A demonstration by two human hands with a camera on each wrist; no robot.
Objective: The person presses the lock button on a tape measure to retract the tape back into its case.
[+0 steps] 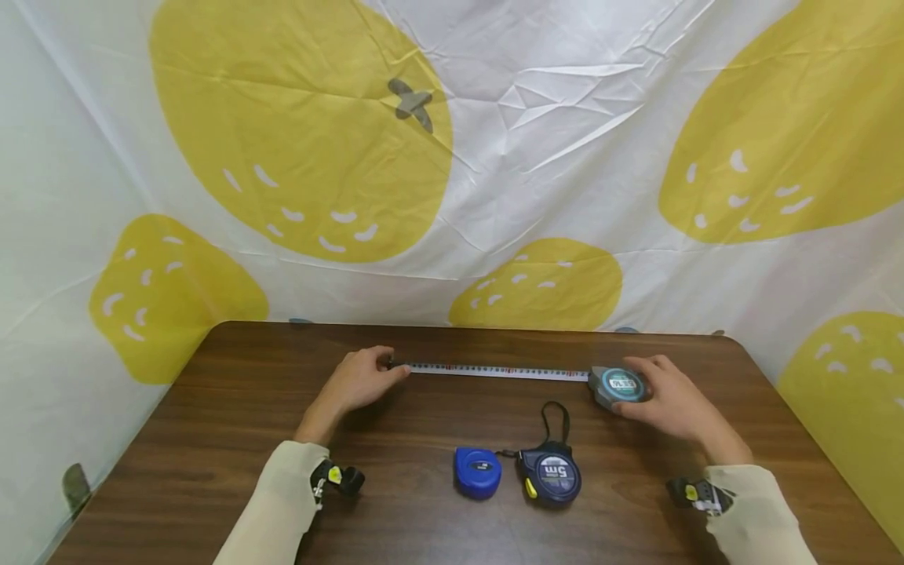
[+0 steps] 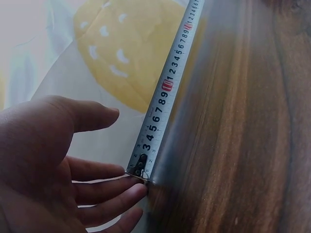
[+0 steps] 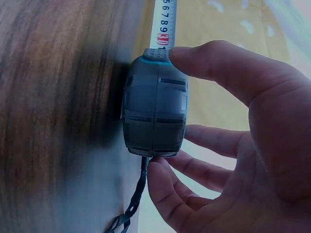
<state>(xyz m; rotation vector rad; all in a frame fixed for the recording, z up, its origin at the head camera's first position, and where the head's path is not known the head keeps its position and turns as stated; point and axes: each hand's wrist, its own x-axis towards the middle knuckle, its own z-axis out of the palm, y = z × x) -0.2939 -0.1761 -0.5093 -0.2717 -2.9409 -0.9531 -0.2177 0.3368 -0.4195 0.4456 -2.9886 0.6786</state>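
Note:
Between the two hands a white tape blade (image 1: 501,373) runs straight out of a grey tape measure (image 1: 621,385) with a turquoise ring. My right hand (image 1: 671,399) grips its case; in the right wrist view the thumb (image 3: 194,59) lies at the textured button on top, other fingers at the side and lower end. Fingertips of my left hand (image 1: 362,379) touch the metal hook (image 2: 138,174) at the blade's free end, the thumb (image 2: 95,115) held apart. Nearer the front lie a small blue tape measure (image 1: 477,472) and a dark navy one (image 1: 555,475) marked 5m.
The brown wooden table (image 1: 395,518) has rounded far corners. Behind it hangs a white cloth (image 1: 551,173) printed with yellow fruit. A black strap loop (image 1: 558,416) extends behind the navy tape measure, and a dark cord (image 3: 136,196) hangs from the grey one.

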